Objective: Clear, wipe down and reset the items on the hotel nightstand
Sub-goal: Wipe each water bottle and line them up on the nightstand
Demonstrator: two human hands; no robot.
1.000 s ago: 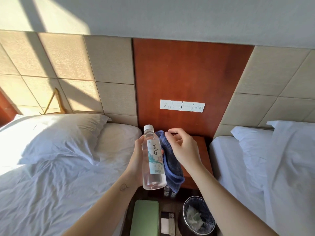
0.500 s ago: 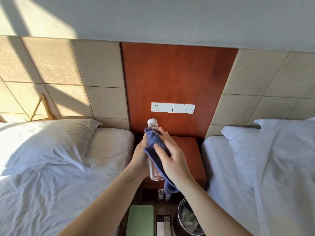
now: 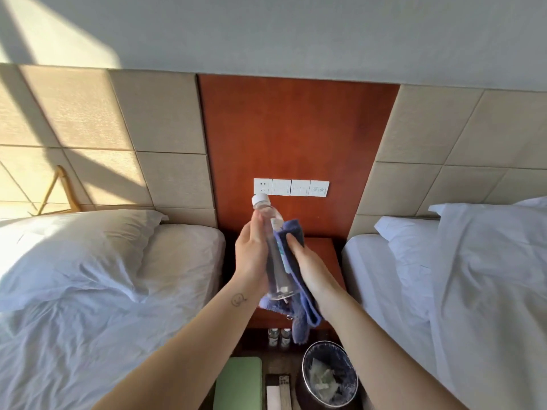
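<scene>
I am gripping the water bottle (image 3: 274, 258) in my left hand (image 3: 251, 255), fingers curling round its upper body just under the white cap (image 3: 260, 199). I am tilting it, cap toward the wall and base toward me, so that its whole side is offered to the other hand. My right hand (image 3: 307, 266) is clasping the blue cloth (image 3: 291, 232) against the bottle's right side, folding the fabric part-way round the clear plastic, and the cloth's loose end is hanging below the base. I judge that I am wiping the bottle down before it goes back in its place.

I am holding both in the air above the nightstand (image 3: 327, 255), touching nothing on it. As I see it, that is leaving the reddish wooden top free for its own wipe. What is visible of that top is carrying nothing, though my hands are hiding its middle.

Behind it the switch panel (image 3: 291, 187) is sitting on the wooden wall board. Below the front edge two small bottles (image 3: 278, 335) are standing in shadow. Nearer me, a waste bin (image 3: 328, 377) with a dark liner is holding crumpled scraps, and a flat green case (image 3: 238, 383) is lying beside it to the left. The left bed (image 3: 177, 261) and the right bed (image 3: 381, 279) are flanking the stand.
</scene>
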